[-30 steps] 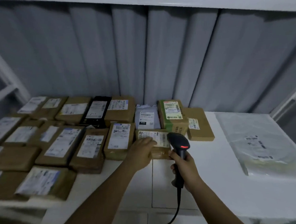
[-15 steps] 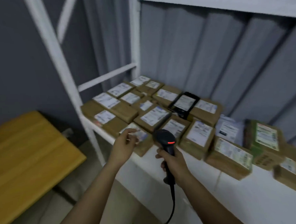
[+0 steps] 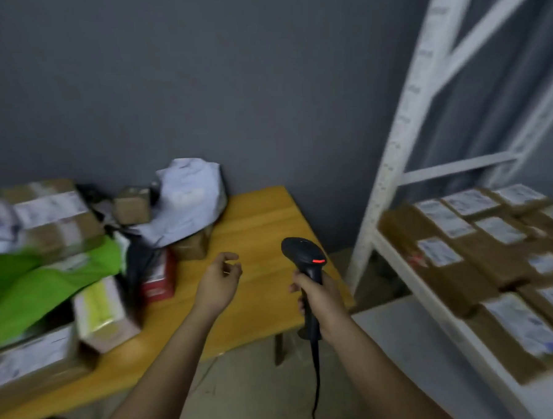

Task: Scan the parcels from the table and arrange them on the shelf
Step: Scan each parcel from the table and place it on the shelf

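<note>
Parcels (image 3: 79, 264) heaped loose on surface (image 3: 263, 229) at left; grabbing one from under could topple pile. Left hand (image 3: 220, 284) empty, grip relaxed w/ fingers loosely curled. Right hand (image 3: 321, 300) wrapped round scanner (image 3: 305, 256); cord may snag. Shelf (image 3: 440, 300) at right, nrly full.

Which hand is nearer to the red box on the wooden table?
Left. The empty left hand hovers just right of the red box; the right hand, gripping the scanner, is farther right, toward the shelf.
</note>
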A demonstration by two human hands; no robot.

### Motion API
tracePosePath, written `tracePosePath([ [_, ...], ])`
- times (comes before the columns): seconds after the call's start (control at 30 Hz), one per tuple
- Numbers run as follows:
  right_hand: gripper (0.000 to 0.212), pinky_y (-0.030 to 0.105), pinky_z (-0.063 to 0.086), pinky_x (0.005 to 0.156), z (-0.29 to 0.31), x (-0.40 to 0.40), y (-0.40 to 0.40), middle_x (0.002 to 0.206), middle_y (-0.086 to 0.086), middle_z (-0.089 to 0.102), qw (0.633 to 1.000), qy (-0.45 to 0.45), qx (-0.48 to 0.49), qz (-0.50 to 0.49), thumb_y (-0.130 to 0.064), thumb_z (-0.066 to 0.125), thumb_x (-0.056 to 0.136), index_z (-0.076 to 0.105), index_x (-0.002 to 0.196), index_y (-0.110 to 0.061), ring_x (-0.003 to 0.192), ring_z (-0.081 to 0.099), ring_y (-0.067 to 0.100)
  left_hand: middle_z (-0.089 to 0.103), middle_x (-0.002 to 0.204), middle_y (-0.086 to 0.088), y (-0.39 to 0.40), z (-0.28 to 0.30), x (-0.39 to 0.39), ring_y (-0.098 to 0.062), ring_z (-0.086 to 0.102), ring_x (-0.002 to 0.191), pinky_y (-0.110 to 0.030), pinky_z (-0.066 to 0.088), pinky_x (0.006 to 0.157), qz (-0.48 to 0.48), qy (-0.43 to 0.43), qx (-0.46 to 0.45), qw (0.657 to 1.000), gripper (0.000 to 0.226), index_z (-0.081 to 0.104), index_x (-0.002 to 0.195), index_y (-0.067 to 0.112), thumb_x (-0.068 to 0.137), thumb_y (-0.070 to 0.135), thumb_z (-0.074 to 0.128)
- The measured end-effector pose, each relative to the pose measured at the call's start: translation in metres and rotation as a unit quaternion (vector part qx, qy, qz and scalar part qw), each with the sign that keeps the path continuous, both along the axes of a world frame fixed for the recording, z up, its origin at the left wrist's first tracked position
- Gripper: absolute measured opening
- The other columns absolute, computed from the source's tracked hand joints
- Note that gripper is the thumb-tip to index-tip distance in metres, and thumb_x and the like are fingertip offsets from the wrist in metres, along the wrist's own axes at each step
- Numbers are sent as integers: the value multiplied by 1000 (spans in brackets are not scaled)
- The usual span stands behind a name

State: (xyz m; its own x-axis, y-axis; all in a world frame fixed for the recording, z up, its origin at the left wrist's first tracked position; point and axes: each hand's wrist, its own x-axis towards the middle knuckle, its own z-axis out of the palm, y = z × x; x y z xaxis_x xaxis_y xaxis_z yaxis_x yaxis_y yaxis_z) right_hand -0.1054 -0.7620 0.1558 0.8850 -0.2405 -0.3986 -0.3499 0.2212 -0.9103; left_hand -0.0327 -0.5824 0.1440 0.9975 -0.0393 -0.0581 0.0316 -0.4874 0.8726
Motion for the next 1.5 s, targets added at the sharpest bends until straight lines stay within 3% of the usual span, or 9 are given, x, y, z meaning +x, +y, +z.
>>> tracePosePath([
  [0.1,11,28,39,49,1,35,52,74,3,64,998,8,12,57,-19,63,92,62,100,-13,49,47,14,59,83,-3,67,-6,18,-27,57,71,-31,39,60,76,-19,44,996,12,57,106,12,96,19,54],
  [0.27,5,27,40,50,-1,86,120,72,3,64,991,15,16,131,-19,64,92,62,93,-14,47,46,14,67,105,-16,151,-27,42,-36,60,100,-44,49,86,182,-30,123,975,22,64,110,8,90,17,60],
  [0.73,2,28,37,47,5,272,250,71,9,62,974,-2,63,216,-10,61,92,60,90,-8,45,43,16,63,113,-17,272,-8,155,-34,58,104,-40,47,87,314,-37,123,941,28,61,115,4,90,15,62],
  [0.93,3,24,35,44,9,334,304,68,9,63,975,-13,55,216,-8,59,90,58,88,-7,43,44,15,55,122,-21,322,-6,200,-37,54,109,-42,47,91,363,-4,103,926,42,53,126,3,89,23,59],
  [1.03,15,24,34,45,9,350,330,63,9,59,971,-14,57,233,-7,59,90,58,76,-8,43,43,15,56,119,-24,353,-7,224,-41,55,108,-47,48,89,382,22,78,920,49,50,126,-1,87,28,58],
  [1.23,7,21,34,40,-5,364,369,61,3,61,974,-5,18,226,-9,62,90,59,86,-5,38,44,11,55,120,-29,406,-22,259,-44,53,112,-46,47,91,373,81,83,921,62,43,133,-6,84,22,69],
  [1.33,4,22,35,42,-9,364,386,68,5,64,979,5,-2,205,-10,61,91,59,89,-7,38,46,10,63,115,-22,421,-32,269,-33,63,100,-39,52,80,326,118,15,938,47,50,123,-3,85,16,69],
  [1.43,3,22,38,45,-13,360,401,72,6,65,981,27,-8,192,-10,62,90,60,90,-8,40,47,10,62,119,-18,435,-44,278,-33,63,101,-48,56,79,300,119,-49,945,58,43,127,4,80,17,75],
  [1.5,3,23,40,47,-15,357,409,73,7,66,983,37,-4,178,-10,63,90,61,90,-8,41,48,10,61,120,-11,441,-51,282,-30,63,105,-48,56,81,270,115,-69,953,67,42,126,8,75,30,80],
])
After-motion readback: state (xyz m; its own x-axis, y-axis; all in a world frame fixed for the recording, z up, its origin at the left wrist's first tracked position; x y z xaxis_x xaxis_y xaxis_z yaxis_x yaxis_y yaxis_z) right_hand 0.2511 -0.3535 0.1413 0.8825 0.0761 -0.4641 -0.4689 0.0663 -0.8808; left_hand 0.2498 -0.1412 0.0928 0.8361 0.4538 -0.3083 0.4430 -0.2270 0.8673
